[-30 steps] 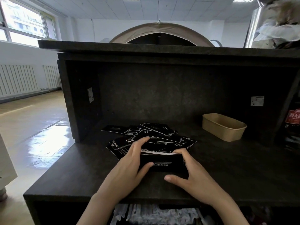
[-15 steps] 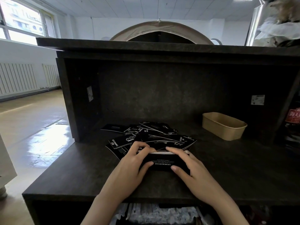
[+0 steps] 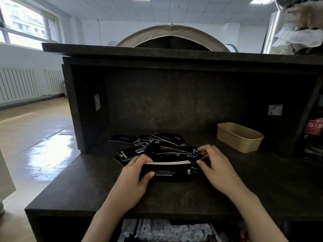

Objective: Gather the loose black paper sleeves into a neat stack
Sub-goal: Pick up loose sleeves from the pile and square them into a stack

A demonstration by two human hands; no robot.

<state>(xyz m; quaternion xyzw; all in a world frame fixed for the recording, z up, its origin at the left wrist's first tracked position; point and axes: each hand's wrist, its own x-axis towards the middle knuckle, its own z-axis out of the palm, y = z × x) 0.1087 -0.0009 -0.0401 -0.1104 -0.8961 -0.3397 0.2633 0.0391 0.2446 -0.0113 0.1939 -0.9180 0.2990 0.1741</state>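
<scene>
1. Left hand (image 3: 134, 173) gripping the small stack of black sleeves (image 3: 166, 169) at its left end, near the counter's front edge (image 3: 122, 211).
2. Right hand (image 3: 215, 165) pinching a loose sleeve (image 3: 194, 152) from the scattered pile (image 3: 148, 145) behind.
3. Risk: thin stack fanning apart under a one-sided grip.
4. Open counter to the right; kraft paper tray (image 3: 239, 137) well apart.

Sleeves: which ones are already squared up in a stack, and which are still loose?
The stacked sleeves held by the left hand, white edges aligned, nearest the counter's front. The loose sleeves lie fanned behind; the right hand reaches them.
</scene>
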